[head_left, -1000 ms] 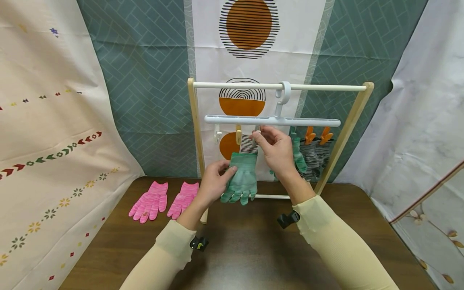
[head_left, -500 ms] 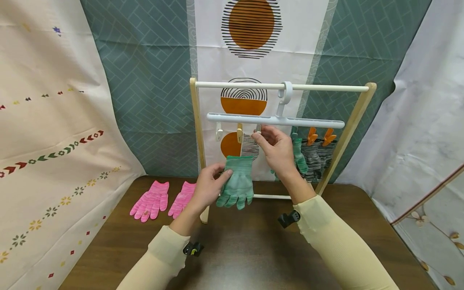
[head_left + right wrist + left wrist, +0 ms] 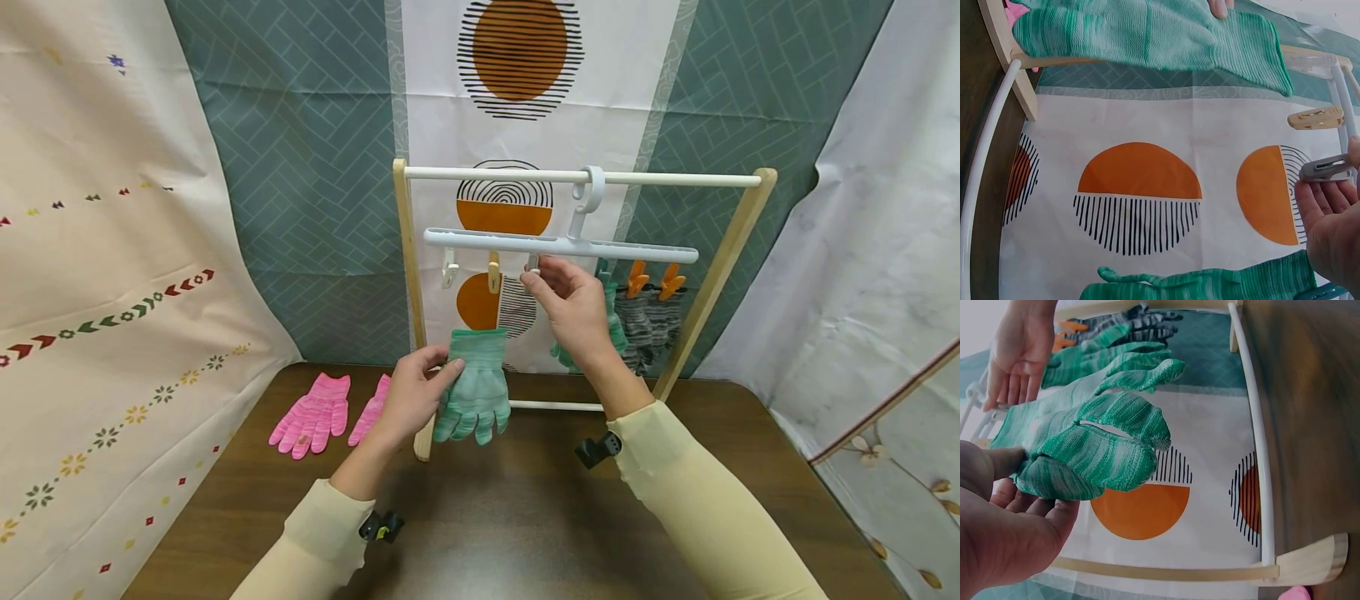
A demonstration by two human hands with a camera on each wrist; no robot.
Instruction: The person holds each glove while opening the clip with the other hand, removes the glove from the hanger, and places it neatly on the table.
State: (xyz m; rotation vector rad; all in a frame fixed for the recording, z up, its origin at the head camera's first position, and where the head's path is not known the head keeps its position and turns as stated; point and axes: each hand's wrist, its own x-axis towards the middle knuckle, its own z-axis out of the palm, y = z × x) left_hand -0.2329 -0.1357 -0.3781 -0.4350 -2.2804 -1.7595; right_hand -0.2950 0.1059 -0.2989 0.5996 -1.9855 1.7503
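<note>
My left hand point(image 3: 411, 392) pinches a green striped knit glove point(image 3: 476, 383) by its side, cuff up and fingers hanging down. The glove is apart from the hanger, below and left of my right hand point(image 3: 573, 317). That hand pinches a grey clothespin point(image 3: 1329, 167) under the light blue hanger point(image 3: 502, 242). In the right wrist view, no cloth shows in this clothespin. Left of it hang a beige clothespin point(image 3: 493, 273) and a white clothespin point(image 3: 449, 271). Another green glove point(image 3: 1272, 278) hangs right of my right hand, partly hidden by it in the head view.
Orange clothespins point(image 3: 637, 279) hold grey-black gloves point(image 3: 651, 325) at the hanger's right end. The hanger hooks over the white bar point(image 3: 487, 174) of a wooden rack point(image 3: 723, 267). A pink glove point(image 3: 311, 417) and a partly hidden pink glove point(image 3: 369, 412) lie on the table point(image 3: 480, 517).
My left hand has moved left and down with the green glove, widening the gap to the grey clothespin. My right hand stays at the clothespin. The hanger's right end has shifted slightly left.
</note>
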